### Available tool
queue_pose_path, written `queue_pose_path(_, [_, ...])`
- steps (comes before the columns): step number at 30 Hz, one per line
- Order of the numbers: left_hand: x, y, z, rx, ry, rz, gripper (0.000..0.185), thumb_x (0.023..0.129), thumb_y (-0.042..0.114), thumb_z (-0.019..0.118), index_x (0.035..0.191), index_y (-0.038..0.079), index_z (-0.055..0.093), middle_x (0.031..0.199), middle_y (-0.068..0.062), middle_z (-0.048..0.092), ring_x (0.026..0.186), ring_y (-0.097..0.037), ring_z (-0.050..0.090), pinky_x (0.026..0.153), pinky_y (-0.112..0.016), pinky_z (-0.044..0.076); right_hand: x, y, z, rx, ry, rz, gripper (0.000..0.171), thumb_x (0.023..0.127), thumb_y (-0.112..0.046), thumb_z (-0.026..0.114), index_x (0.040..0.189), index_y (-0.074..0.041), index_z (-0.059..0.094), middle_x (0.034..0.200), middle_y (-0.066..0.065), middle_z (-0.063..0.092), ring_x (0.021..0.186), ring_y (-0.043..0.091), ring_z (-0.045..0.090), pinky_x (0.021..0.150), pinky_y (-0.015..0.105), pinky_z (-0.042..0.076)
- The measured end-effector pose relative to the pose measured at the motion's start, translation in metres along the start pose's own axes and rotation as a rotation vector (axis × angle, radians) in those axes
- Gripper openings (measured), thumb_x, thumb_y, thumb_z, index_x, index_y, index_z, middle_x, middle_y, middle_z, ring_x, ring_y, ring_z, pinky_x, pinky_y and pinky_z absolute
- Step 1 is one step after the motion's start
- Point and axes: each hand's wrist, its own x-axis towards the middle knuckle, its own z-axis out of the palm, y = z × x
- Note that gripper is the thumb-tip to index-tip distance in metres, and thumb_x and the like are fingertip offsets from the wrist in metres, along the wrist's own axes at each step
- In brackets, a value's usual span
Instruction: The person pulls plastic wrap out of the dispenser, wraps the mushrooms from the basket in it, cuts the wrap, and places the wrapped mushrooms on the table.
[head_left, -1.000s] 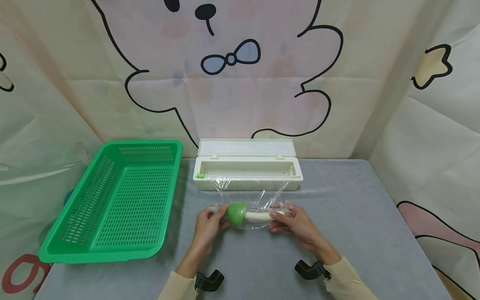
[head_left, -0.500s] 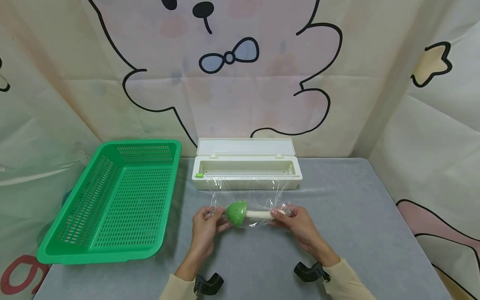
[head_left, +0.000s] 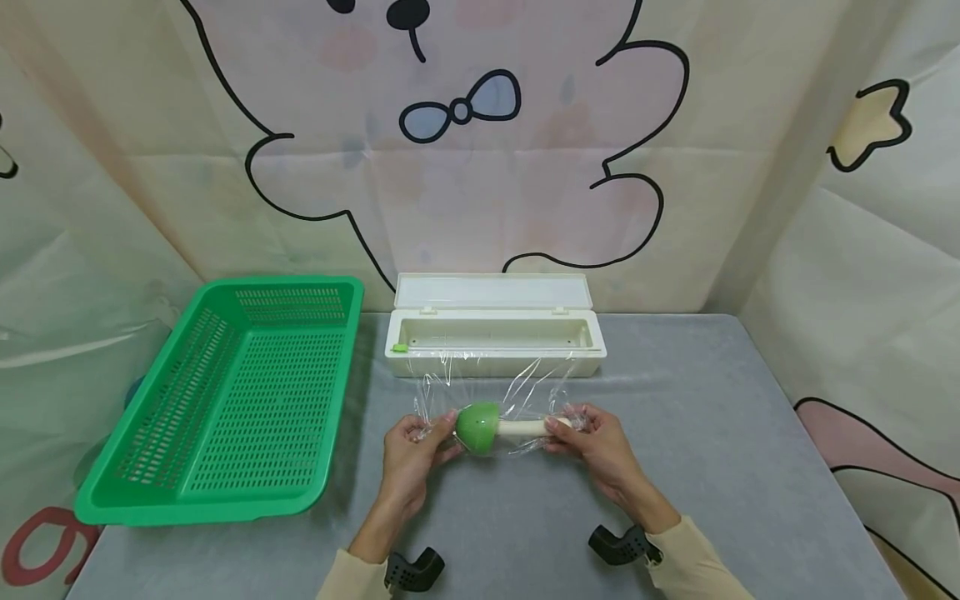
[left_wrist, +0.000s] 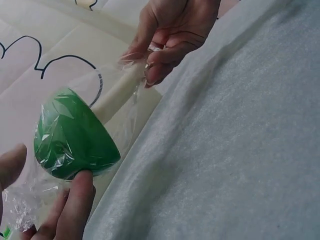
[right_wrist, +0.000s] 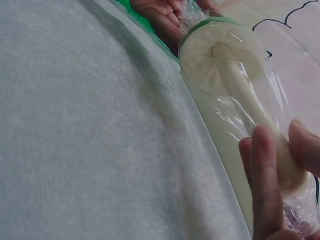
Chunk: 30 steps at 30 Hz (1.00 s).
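Observation:
A toy mushroom (head_left: 477, 428) with a glossy green cap and a pale stem is wrapped in clear plastic film (head_left: 517, 404). It lies sideways between the hands, cap to the left. My left hand (head_left: 408, 460) holds bunched film beside the cap; in the left wrist view a fingertip touches the underside of the green cap (left_wrist: 75, 135). My right hand (head_left: 600, 450) pinches the stem's end through the film, thumb and fingers on opposite sides of the stem (right_wrist: 245, 95) in the right wrist view. Film stretches from the mushroom up to the white dispenser box (head_left: 495, 367).
The dispenser's hinged lid (head_left: 491, 292) stands raised, with a small green slider (head_left: 400, 348) at the left of its front rim. To the left sits a green slotted basket (head_left: 348, 367). A grey cloth (head_left: 705, 467) covers the table; printed curtains (head_left: 570, 208) hang behind.
The mushroom has shifted slightly to the right. My left hand has moved a little left and the right hand a little right, and the film's folds lie differently.

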Motion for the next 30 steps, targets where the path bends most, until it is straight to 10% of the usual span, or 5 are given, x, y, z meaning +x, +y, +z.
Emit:
queue_pose_path(7, [0.0,0.0,-0.001,0.056,-0.024,-0.013,0.039,0.079,-0.004,0.084,0.095,-0.003,0.048,0.092,-0.013,0.071,0.077,-0.02,0.073,0.074,-0.036,0.062,0.0,0.0,-0.001,0.029,-0.003,-0.022,0.022,0.092,0.007,0.07,0.102,0.009,0.051,0.084,0.013,0.072,0.071,0.02,0.074,0.073,0.035,0.062])
queue_pose_path(14, [0.002,0.001,0.002,0.102,0.031,0.006,0.042,0.082,0.007,0.085,0.093,0.0,0.045,0.082,-0.01,0.068,0.065,-0.017,0.071,0.069,-0.034,0.062,0.002,-0.002,-0.004,0.014,-0.108,-0.008,0.047,0.096,0.002,0.068,0.133,0.011,0.041,0.098,0.021,0.07,0.078,0.025,0.076,0.077,0.04,0.061])
queue_pose_path(24, [0.003,0.001,0.005,0.118,0.077,0.014,0.042,0.085,0.011,0.084,0.086,0.003,0.043,0.078,-0.01,0.068,0.061,-0.015,0.07,0.066,-0.03,0.061,0.005,-0.003,-0.009,0.09,-0.042,0.048,0.032,0.11,-0.026,0.048,0.094,0.0,0.056,0.09,0.015,0.072,0.079,0.026,0.075,0.076,0.038,0.062])
queue_pose_path(30, [0.005,0.002,0.005,0.122,0.085,0.011,0.04,0.087,0.013,0.082,0.083,0.004,0.044,0.077,-0.012,0.072,0.066,-0.016,0.072,0.069,-0.032,0.062,0.005,-0.004,-0.012,0.148,-0.055,0.065,0.032,0.111,-0.01,0.04,0.126,0.016,0.05,0.091,0.017,0.073,0.078,0.022,0.075,0.076,0.035,0.062])
